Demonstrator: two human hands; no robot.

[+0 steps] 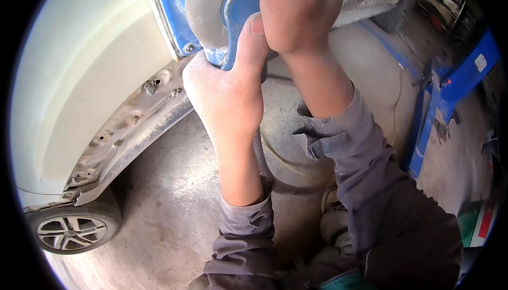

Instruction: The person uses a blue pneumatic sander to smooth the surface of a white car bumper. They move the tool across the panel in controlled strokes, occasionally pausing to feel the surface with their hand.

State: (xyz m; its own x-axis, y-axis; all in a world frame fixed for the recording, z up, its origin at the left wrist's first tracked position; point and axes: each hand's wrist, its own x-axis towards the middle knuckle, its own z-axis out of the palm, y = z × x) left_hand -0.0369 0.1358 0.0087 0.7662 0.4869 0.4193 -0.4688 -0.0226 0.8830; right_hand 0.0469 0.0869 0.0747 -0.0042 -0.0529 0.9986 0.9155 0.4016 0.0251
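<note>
A blue and grey power sander (207, 10) with a rectangular metal-edged base lies against the side of a pale car body (100, 47). My dusty left hand (225, 91) is closed round its near end, thumb laid along the side. My right hand (299, 17) grips the sander from the right, just beyond my left thumb. Its fingers are hidden behind the hand and by the picture's upper edge. Below my left hand, a grey ribbed hose (259, 155) hangs down behind my forearm.
Under the body runs an exposed sill (135, 118) with holes and clips. A spoked wheel (72, 233) is at lower left. Blue metal equipment (420, 126) stands on the right. A thin cable (286, 158) trails over the grey floor (174, 184). Another tyre (389, 19) shows at upper right.
</note>
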